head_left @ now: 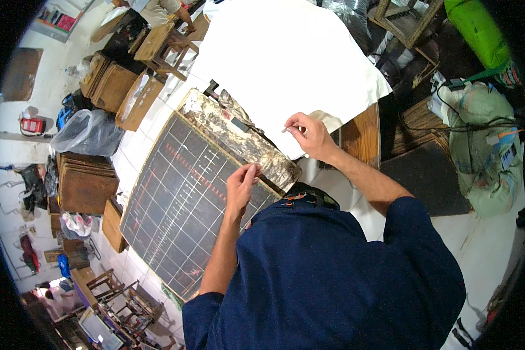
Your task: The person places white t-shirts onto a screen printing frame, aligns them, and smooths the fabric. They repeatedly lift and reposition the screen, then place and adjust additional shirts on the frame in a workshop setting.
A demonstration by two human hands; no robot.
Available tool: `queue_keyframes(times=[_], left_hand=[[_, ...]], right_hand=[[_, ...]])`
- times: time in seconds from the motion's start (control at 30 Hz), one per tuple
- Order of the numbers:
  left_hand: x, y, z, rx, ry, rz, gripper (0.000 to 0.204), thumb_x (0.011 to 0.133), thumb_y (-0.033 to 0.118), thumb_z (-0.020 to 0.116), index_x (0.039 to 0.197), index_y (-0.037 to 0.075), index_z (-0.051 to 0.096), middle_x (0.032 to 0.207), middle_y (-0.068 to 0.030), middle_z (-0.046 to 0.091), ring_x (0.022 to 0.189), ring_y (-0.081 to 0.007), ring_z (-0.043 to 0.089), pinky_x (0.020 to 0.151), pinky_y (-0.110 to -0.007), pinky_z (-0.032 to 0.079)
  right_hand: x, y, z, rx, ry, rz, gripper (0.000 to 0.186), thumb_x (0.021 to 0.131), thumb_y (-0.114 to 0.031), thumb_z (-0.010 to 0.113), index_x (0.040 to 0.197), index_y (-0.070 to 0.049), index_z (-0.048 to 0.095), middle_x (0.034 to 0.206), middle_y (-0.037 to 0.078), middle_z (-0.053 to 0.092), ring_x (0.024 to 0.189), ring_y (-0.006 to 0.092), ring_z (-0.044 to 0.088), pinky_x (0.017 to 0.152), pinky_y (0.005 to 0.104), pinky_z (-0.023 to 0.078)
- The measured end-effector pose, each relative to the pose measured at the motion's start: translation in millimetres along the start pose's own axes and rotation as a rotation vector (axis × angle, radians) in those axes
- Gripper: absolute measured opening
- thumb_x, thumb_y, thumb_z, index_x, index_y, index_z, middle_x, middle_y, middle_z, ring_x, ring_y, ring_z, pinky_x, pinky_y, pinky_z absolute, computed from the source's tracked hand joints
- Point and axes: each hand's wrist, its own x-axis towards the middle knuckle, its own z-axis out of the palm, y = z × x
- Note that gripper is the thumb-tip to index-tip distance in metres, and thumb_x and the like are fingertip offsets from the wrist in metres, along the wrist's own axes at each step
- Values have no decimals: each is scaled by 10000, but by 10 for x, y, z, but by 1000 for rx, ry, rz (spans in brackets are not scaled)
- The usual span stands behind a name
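Observation:
My left hand (pixel 242 185) hovers at the near edge of a dark board (pixel 175 198) ruled with white grid lines. Its thumb and fingertips are pinched together, and whatever they may hold is too small to see. Over the white cloth (pixel 286 64), my right hand (pixel 310 135) pinches a small pale bit that I cannot identify. Between the cloth and the board runs a mottled, stained machine bed (pixel 239 137), with a small dark metal part (pixel 239 123) on top. The cloth drapes over a brown wooden tabletop (pixel 361 137).
Wooden stools (pixel 160 49) and stacked brown boards (pixel 87 182) stand along the left, beside a clear plastic bag (pixel 88 133). At right are a green sack (pixel 478 35), a pale green bundle (pixel 481 146) and dark cables. Another person's arm (pixel 184 16) shows at the top left.

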Motion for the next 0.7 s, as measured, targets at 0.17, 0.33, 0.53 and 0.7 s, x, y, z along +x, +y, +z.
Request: queue_keyframes(times=[0.17, 0.33, 0.53, 0.7], left_hand=[[197, 516, 413, -498, -222, -95, 395, 1002, 359, 511, 1083, -13, 615, 1022, -106, 660, 1001, -237, 647, 868, -370, 529], [288, 805, 705, -690, -131, -102, 363, 1005, 374, 491, 867, 45, 558, 854, -92, 638, 826, -219, 661, 817, -427, 567], [370, 602, 661, -467, -97, 126, 254, 1001, 177, 517, 887, -35, 600, 824, -96, 648, 725, -161, 655, 689, -358, 603], [519, 89, 538, -125, -6, 93, 241, 982, 138, 537, 897, -68, 631, 790, -107, 680, 660, -169, 666, 570, -305, 566]], right_hand=[[-28, -282, 64, 36, 64, 50, 273, 844, -70, 686, 1100, -11, 613, 793, 83, 705, 746, 145, 669, 626, 276, 521], [-64, -364, 103, 287, 79, 177, 265, 806, -73, 749, 1044, -15, 647, 770, 56, 702, 692, 88, 638, 614, 242, 512], [21, -208, -27, 316, -47, 318, 165, 818, -98, 756, 939, 5, 710, 762, 42, 696, 710, 78, 630, 640, 235, 516], [566, -575, -469, 257, 616, 201, 152, 895, -170, 693, 955, -32, 717, 841, 30, 705, 791, 88, 620, 709, 236, 502]])
